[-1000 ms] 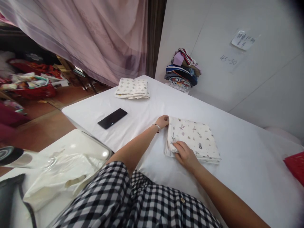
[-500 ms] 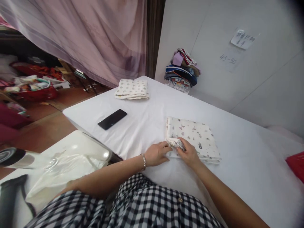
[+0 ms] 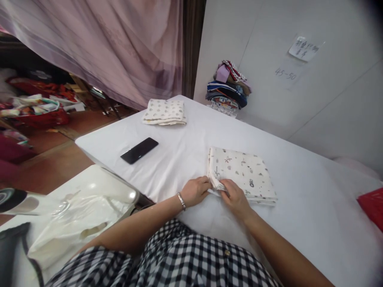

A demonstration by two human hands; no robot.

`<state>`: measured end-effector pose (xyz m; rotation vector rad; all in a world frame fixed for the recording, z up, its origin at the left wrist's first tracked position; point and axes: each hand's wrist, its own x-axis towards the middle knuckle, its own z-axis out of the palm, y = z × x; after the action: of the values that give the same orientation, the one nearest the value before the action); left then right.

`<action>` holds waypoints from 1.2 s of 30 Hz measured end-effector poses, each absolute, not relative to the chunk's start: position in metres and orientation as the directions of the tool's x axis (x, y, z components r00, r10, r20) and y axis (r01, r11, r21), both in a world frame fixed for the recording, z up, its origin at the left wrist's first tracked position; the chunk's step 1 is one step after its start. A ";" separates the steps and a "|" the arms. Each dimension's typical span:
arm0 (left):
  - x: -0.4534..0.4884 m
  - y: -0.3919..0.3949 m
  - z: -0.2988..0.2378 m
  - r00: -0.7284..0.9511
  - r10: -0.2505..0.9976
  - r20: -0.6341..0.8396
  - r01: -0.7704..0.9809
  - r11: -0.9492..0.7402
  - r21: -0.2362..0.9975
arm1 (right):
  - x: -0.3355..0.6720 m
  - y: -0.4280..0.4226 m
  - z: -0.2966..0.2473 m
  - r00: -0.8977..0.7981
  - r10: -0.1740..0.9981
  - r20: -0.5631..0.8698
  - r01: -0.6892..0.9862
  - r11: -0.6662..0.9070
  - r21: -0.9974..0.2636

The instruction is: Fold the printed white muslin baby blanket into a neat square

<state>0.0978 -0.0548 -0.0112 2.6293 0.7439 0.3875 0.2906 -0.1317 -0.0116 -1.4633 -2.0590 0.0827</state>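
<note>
A folded white cloth with small printed figures lies on the white-covered table in front of me. My right hand pinches its near left corner, thumb and fingers closed on the layers. At the left edge of that same corner is my left hand, its fingers bent together against the cloth; the fingertips are partly hidden. A silver bracelet circles my left wrist. Farther back on the table sits a second folded cloth, white with a grey dotted print, touched by neither hand.
On the table a black phone lies left of the cloth. A stack of folded clothes stands by the wall. At left are a white machine with a plastic cover and a red basket; a red object sits far right.
The corner that was bunched up with its layers showing is now turned down flatter. My left hand's fingers have drawn in to the corner, and my right hand has shifted slightly left.
</note>
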 end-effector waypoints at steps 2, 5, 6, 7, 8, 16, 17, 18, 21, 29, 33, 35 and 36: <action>0.096 -0.056 -0.009 0.816 0.556 0.159 0.463 -0.793 0.396 | 0.290 -0.132 -0.015 -0.197 0.872 0.448 0.838 0.387 -0.384; 0.098 -0.059 -0.007 0.786 0.602 0.144 0.500 -0.754 0.426 | 0.288 -0.133 -0.016 -0.200 0.866 0.458 0.838 0.394 -0.378; 0.099 -0.060 -0.007 0.762 0.636 0.122 0.522 -0.715 0.466 | 0.287 -0.134 -0.015 -0.201 0.869 0.453 0.837 0.392 -0.381; 0.100 -0.062 -0.007 0.728 0.679 0.093 0.549 -0.659 0.515 | 0.286 -0.134 -0.014 -0.200 0.874 0.443 0.835 0.388 -0.391; 0.101 -0.063 -0.008 0.689 0.722 0.059 0.574 -0.593 0.565 | 0.285 -0.134 -0.012 -0.195 0.881 0.431 0.829 0.382 -0.408; 0.101 -0.072 -0.009 0.546 0.835 -0.068 0.500 -0.259 0.826 | 0.279 -0.133 0.005 0.036 0.956 0.292 0.678 0.191 -0.710; 0.101 -0.073 -0.007 0.532 0.843 -0.074 0.488 -0.234 0.841 | 0.279 -0.133 0.006 0.077 0.961 0.267 0.657 0.153 -0.739; 0.101 -0.074 -0.006 0.515 0.853 -0.083 0.484 -0.209 0.850 | 0.280 -0.132 0.007 0.109 0.964 0.244 0.638 0.120 -0.761; 0.103 -0.076 -0.002 0.468 0.877 -0.107 0.503 -0.165 0.849 | 0.281 -0.131 0.008 0.155 0.964 0.218 0.600 0.083 -0.796; 0.118 -0.073 -0.002 0.396 0.908 -0.138 0.632 -0.161 0.758 | 0.282 -0.131 0.001 0.163 0.945 0.284 0.624 0.124 -0.772; 0.121 -0.072 -0.002 0.388 0.904 -0.181 0.621 -0.112 0.776 | 0.283 -0.133 0.001 0.152 0.915 0.375 0.665 0.187 -0.724; 0.121 -0.074 -0.001 0.396 0.896 -0.200 0.579 -0.075 0.812 | 0.282 -0.134 0.001 0.081 0.888 0.452 0.720 0.261 -0.643; 0.120 -0.074 0.000 0.398 0.893 -0.212 0.562 -0.054 0.826 | 0.281 -0.134 0.000 0.011 0.879 0.476 0.753 0.306 -0.582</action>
<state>0.1200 -0.0745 -0.0004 1.7349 1.2778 0.4509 0.2813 -0.1342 -0.0002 -1.4728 -1.7638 0.1966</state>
